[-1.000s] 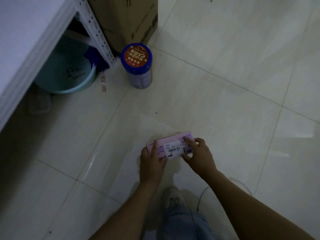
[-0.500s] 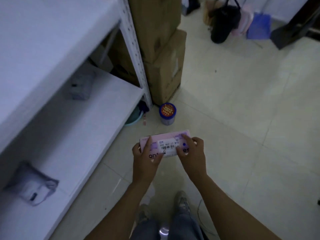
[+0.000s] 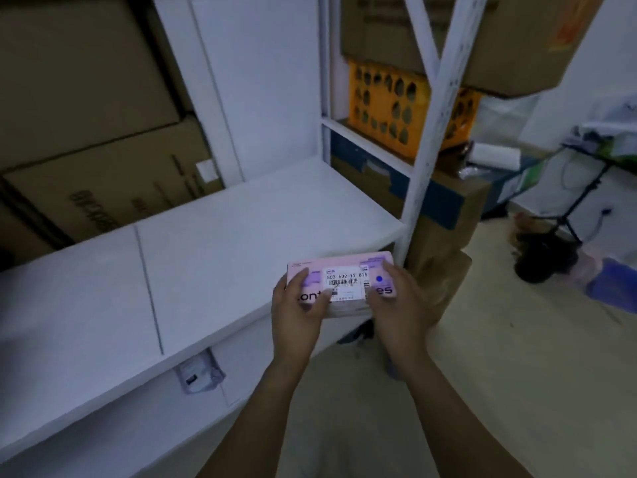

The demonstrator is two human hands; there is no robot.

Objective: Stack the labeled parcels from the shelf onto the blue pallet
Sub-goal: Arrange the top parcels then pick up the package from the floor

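A flat pink parcel (image 3: 344, 269) with a white barcode label sits between both hands, level, just off the front right corner of the white shelf (image 3: 213, 243). My left hand (image 3: 296, 312) grips its left end, thumb on top. My right hand (image 3: 401, 305) grips its right end, thumb over the printed face. A grey bagged parcel (image 3: 198, 372) lies on the lower shelf board under the top board's front edge. No blue pallet is in view.
Brown cartons (image 3: 93, 139) stand behind the shelf at left. The white shelf post (image 3: 427, 132) rises at right, with an orange crate (image 3: 396, 108) and cartons behind it. A dark bag (image 3: 541, 257) and a stand's legs lie on the floor at far right.
The view has swung up from the floor to the shelf. The parcel has risen with both hands, from near the floor to the height of the top shelf board.
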